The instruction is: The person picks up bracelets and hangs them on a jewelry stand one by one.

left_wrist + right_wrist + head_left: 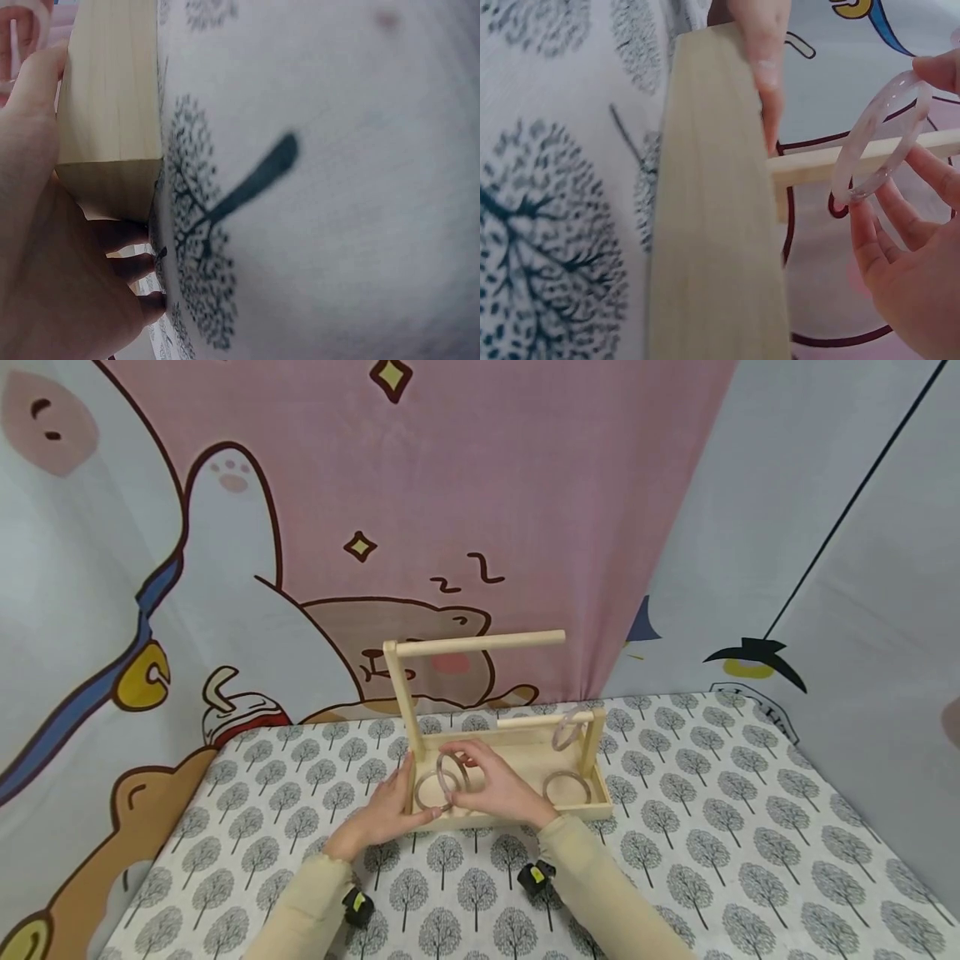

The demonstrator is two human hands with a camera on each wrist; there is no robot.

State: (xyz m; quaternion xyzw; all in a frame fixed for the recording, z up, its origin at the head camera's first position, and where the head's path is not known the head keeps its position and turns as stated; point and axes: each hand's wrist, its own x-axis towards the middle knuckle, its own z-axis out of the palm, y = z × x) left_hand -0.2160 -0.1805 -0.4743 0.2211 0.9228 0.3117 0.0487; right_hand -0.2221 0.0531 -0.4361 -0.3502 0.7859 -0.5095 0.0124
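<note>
A pale wooden stand (pixel 525 817) has a shallow tray base, a tall post with a bar on the left and a short post with a lower bar on the right. My left hand (pixel 386 810) grips its front left corner, thumb over the front wall (pixel 112 82) and the other fingers along the end. Above the tray's left part, my right hand (pixel 498 785) pinches a translucent, pinkish bangle (pixel 857 142) between thumb and fingers, tilted upright. Behind it, another bangle (pixel 417 787) lies in the tray.
A third bangle (pixel 547 787) lies at the tray's right end. One more bangle (pixel 557 735) hangs on the lower bar (pixel 525 722). The long upper bar (pixel 480 644) reaches over the tray. A tree-print cloth (pixel 712 860) covers the table, and a cartoon curtain (pixel 525 510) hangs behind.
</note>
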